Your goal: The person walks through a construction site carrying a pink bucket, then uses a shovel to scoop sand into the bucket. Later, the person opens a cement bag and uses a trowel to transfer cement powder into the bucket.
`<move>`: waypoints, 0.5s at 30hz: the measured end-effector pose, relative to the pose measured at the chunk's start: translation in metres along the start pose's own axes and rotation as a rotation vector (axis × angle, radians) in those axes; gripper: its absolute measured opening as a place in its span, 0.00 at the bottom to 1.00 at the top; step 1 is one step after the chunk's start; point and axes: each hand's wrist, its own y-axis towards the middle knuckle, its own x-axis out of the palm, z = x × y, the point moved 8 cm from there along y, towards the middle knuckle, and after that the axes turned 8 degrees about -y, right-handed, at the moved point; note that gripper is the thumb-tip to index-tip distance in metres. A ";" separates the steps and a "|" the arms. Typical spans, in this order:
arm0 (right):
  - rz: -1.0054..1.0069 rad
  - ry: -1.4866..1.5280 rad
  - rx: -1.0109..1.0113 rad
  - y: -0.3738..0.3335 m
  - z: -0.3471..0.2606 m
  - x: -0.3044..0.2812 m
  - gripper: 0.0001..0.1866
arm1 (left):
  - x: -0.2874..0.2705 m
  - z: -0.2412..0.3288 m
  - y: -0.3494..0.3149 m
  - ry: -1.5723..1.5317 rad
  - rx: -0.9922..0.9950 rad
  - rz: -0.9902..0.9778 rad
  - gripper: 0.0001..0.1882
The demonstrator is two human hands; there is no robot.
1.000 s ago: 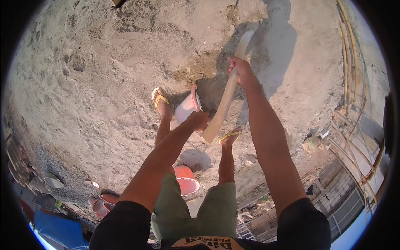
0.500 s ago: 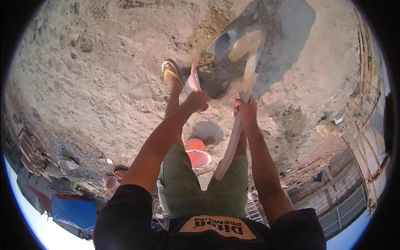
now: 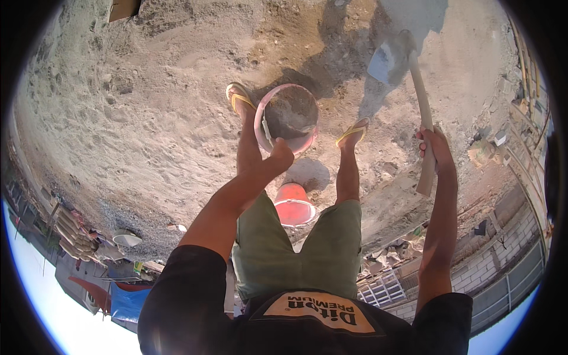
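My left hand (image 3: 283, 152) is closed at the near rim of a pinkish-red bucket (image 3: 306, 142). Grey dirt-like material lines its inside, and the bucket's mouth tilts up toward me. What exactly the fingers grip, rim or handle, is partly hidden. Off to the right, my right hand (image 3: 436, 145) wraps round the wooden handle of a hoe (image 3: 420, 89). Its broad metal blade hangs in the upper right, over or on shadowed ground; contact cannot be told.
An orange-red bucket (image 3: 294, 204) stands on the ground between my legs. My sandalled feet flank the first bucket. Rough, sandy ground (image 3: 160, 118) spreads all round. Bamboo poles (image 3: 526, 142) and a block wall (image 3: 500, 260) border the right; a blue tarp (image 3: 127, 303) lies lower left.
My right hand has swung the hoe rightward, away from the bucket. The bucket has tipped more upright in my left hand's hold, and my right foot now shows.
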 end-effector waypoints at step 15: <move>0.151 0.608 0.524 -0.234 0.474 0.226 0.18 | -0.073 -0.061 -0.007 -0.328 0.087 -0.122 0.21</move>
